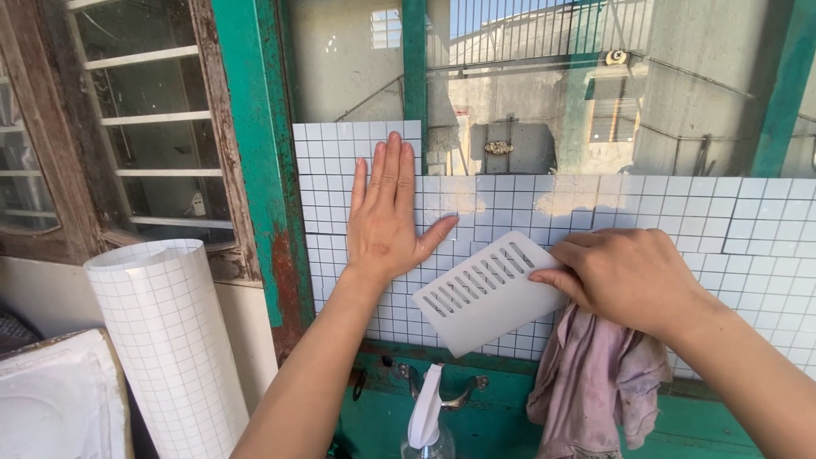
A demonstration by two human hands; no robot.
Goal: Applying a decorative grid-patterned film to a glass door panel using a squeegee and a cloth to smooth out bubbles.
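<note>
Head view. Left hand (387,217) lies flat, fingers together and pointing to 12 o'clock, thumb out toward 3 o'clock — palm pressed on the white tile-pattern film (544,212) stuck to the glass of the green window frame (255,161). It holds nothing.

Right hand (625,276) is clamped on the right edge of a white plastic squeegee (484,293), thumb on its face. The squeegee has a row of slots and is tilted, its long edge against the film — it sits at 4 o'clock from the left hand, just beside the thumb tip, not touching it.

A pinkish rag (595,382) hangs under the right hand at 6 o'clock. Spray bottle (425,421) stands below the squeegee. Roll of grid-backed film (166,340) stands at 8 o'clock, well apart.
</note>
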